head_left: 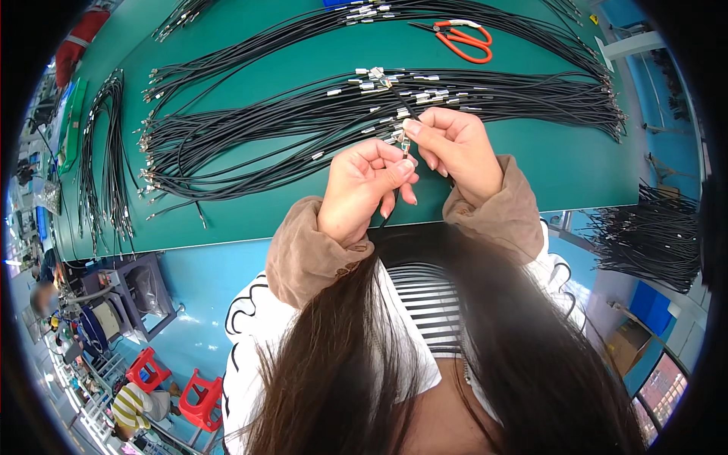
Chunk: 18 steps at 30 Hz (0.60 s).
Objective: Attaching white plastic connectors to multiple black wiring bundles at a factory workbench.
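Green matting covered the long workbench [227,220], with blue floor and red plastic stools [178,387] below. Items I logged:

- Left hand [364,186]: closed, thumb and forefinger pinching a thin black cable [397,98] just below its tip.
- Right hand [455,148]: closed, fingertips nipping the small silver metal ferrule [406,144] at that cable's end, both hands touching above the bench's near edge.
- Step, as I judged it: seating or checking the ferrule on the cable end. A next move would call for a steady pinch and square alignment.
- Spread bundle of black cables with silver end-fittings [303,121]: behind the hands.
- Red-handled pliers [462,38]: far side, untouched.
- Second cable bundle [106,152]: left.
- Containers: none I could make out on the bench.
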{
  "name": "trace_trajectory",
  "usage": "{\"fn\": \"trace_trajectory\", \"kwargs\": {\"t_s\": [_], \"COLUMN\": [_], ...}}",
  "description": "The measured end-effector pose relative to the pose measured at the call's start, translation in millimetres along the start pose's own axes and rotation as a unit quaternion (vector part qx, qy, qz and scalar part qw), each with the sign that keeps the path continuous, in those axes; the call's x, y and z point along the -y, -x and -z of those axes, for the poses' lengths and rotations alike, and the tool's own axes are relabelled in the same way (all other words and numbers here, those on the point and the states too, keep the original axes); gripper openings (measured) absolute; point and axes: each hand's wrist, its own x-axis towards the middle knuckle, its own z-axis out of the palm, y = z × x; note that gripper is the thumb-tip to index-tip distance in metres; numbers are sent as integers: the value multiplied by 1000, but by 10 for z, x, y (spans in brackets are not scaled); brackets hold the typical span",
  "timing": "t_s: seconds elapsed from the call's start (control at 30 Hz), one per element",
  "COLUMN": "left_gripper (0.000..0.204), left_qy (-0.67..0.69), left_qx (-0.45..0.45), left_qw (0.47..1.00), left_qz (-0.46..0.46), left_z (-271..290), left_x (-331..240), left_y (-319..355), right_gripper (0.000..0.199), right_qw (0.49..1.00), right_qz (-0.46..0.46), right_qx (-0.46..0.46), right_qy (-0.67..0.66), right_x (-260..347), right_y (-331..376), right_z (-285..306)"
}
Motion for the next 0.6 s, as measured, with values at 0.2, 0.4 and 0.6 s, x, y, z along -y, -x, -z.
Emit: {"fn": "trace_trajectory", "kwargs": {"t_s": [0.2, 0.4, 0.6], "left_gripper": [12, 7, 8], "left_qy": [-1, -112, -226], "left_qx": [1, -55, -316], "left_qw": [1000, 991, 866], "left_qz": [6, -56, -314], "left_z": [-1, 62, 908], "left_x": [8, -127, -830], "left_y": [2, 135, 506], "right_gripper": [21, 18, 17], "right_qw": [1000, 997, 885], "right_qz": [-1, 45, 147], "right_qx": [5, 13, -412], "right_qy": [-6, 64, 157], "right_x": [-13, 30, 689], "right_y": [10, 117, 659], "right_z": [11, 225, 1605]}}
